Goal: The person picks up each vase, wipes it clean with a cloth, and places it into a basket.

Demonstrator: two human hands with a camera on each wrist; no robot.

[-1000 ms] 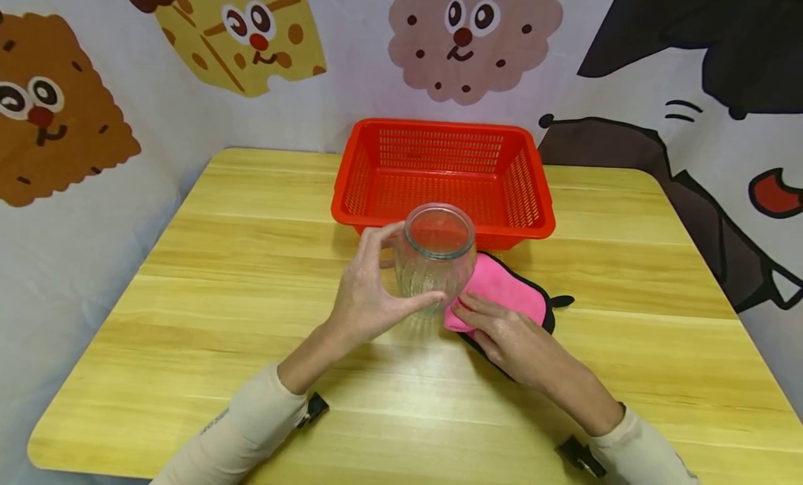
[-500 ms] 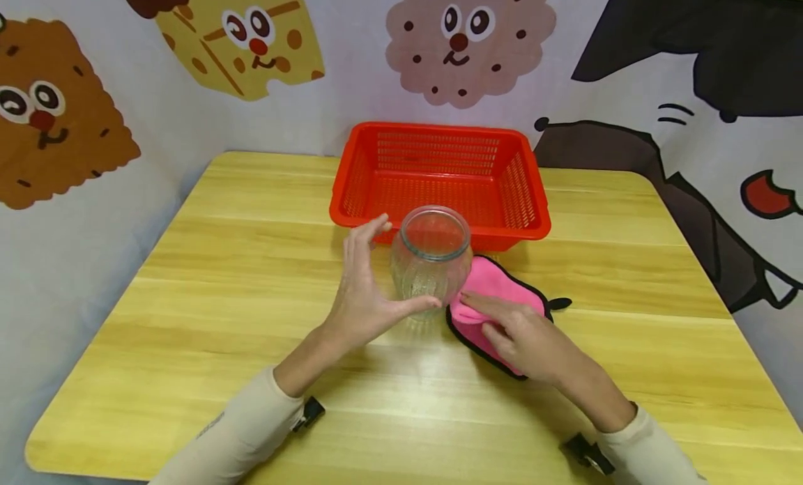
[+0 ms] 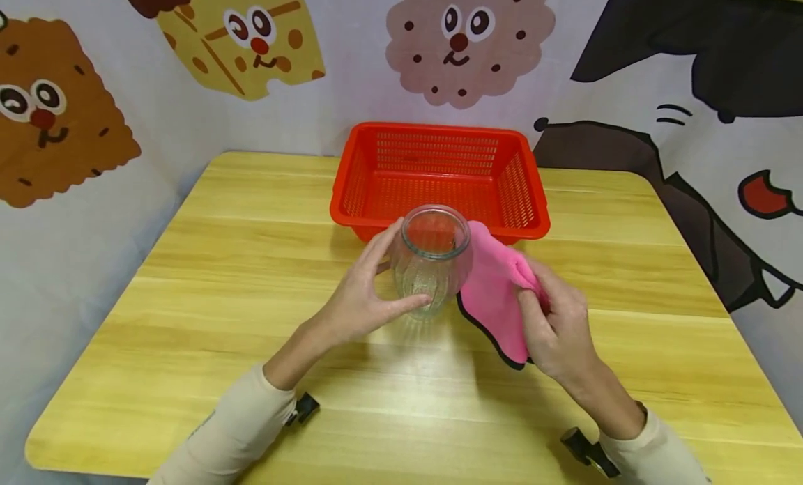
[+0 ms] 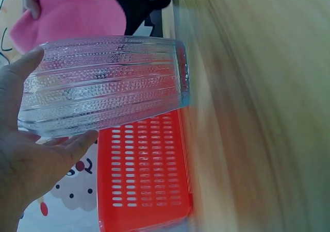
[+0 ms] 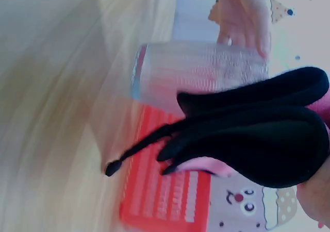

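Note:
A clear ribbed glass jar (image 3: 431,272) stands upright on the table, its round mouth upward. My left hand (image 3: 360,300) holds it from the left, thumb across its front and fingers along its far side. In the left wrist view the thumb and fingertips lie on opposite sides of the jar (image 4: 103,82). Right of the jar, my right hand (image 3: 558,325) pinches a pink cloth (image 3: 492,297) with black edging, lifting its bunched part. The cloth's black back (image 5: 252,139) and thin black loop (image 5: 139,148) show in the right wrist view.
A red perforated plastic basket (image 3: 370,221) sits behind the jar, nothing inside it. The wood-grain table (image 3: 207,318) reaches a cloth backdrop (image 3: 357,67) printed with cartoon snacks. Small black devices (image 3: 304,408) are strapped at both wrists.
My right hand has gone from pressing the flat cloth to pinching and raising it. My left fingers, briefly spread off the jar, have closed back around it.

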